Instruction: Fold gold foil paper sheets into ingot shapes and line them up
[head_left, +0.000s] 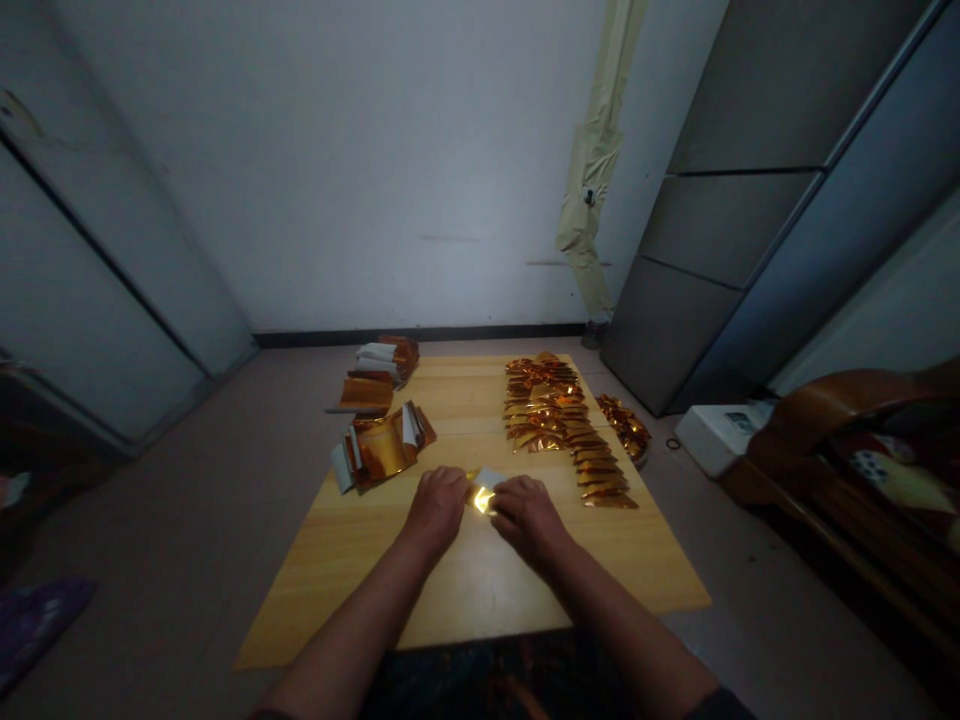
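Note:
Between my two hands, low over the middle of the table, is a small sheet of shiny gold foil paper [484,498] with a pale grey back showing at its top. My left hand [439,505] grips its left side with curled fingers. On the right side, my right hand [525,510] pinches it between thumb and fingers. A loose stack of gold foil sheets [382,447] with grey backs lies just beyond my left hand. Rows of folded gold foil pieces [547,405] overlap on the right half of the table, beyond my right hand.
The wooden table [465,600] stands before a white wall. More foil sheets [367,390] lie at its back left corner. A container of folded foil [625,425] stands off the right edge. A grey refrigerator [720,220], a white box [712,437] and a wooden bench [840,480] are to the right.

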